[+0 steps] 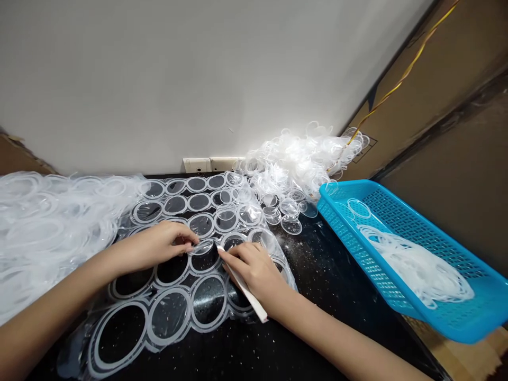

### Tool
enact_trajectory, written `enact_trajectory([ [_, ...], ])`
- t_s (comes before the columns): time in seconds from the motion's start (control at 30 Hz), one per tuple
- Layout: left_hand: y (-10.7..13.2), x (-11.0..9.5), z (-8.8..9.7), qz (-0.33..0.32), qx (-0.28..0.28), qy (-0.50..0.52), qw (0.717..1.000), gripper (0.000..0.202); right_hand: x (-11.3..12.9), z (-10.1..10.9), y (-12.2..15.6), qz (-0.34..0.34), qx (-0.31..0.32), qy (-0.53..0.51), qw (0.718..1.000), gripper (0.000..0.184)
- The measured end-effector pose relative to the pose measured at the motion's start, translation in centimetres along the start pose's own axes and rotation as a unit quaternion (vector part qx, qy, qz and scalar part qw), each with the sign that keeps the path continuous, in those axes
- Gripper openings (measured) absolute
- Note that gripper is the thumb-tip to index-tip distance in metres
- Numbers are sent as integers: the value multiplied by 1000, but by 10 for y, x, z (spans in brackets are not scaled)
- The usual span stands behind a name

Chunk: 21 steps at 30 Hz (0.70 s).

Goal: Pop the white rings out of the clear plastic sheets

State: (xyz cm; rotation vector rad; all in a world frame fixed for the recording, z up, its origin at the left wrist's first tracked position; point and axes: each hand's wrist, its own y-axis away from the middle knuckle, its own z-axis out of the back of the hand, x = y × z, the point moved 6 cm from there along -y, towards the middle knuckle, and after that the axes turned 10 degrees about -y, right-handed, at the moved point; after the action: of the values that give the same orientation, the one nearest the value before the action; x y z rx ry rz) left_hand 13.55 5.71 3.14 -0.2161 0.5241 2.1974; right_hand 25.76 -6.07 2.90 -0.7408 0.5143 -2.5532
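A clear plastic sheet [170, 323] with rows of white rings lies on the black tabletop. Over its middle, my left hand [166, 241] pinches the edge of a clear round film disc [205, 246], which is tilted up from one ring. Just right of that disc, my right hand [252, 267] is closed around a flat white stick [250, 296]. The stick's tip is beside the same ring, and its other end slants toward me under the palm. Several cut-out clear discs [291, 224] lie loose past the sheet's right edge.
More ring sheets [35, 227] are piled at the left. A heap of clear discs and scraps [297, 159] rests against the back wall. A blue basket [349, 259] holding white rings [420, 270] stands at the right. A yellow twisted cord [405, 79] hangs before brown cardboard.
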Motion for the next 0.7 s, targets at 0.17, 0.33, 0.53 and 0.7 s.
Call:
enact_trajectory([
  [0.17,-2,-1,-2,-10,25,4,1000,22,2,-6,-2,28,0,70,997,25],
  [0.33,-3,-4,-3,-2,31,6,1000,21,3,-11,-5,50,0,105,993,23],
  [0.53,-5,1,-2,18,29,20,999,23,6,-18,-5,74,21,149,986,24],
  [0.7,-4,10,5,39,14,37,998,22,6,-22,-4,77,54,169,981,24],
])
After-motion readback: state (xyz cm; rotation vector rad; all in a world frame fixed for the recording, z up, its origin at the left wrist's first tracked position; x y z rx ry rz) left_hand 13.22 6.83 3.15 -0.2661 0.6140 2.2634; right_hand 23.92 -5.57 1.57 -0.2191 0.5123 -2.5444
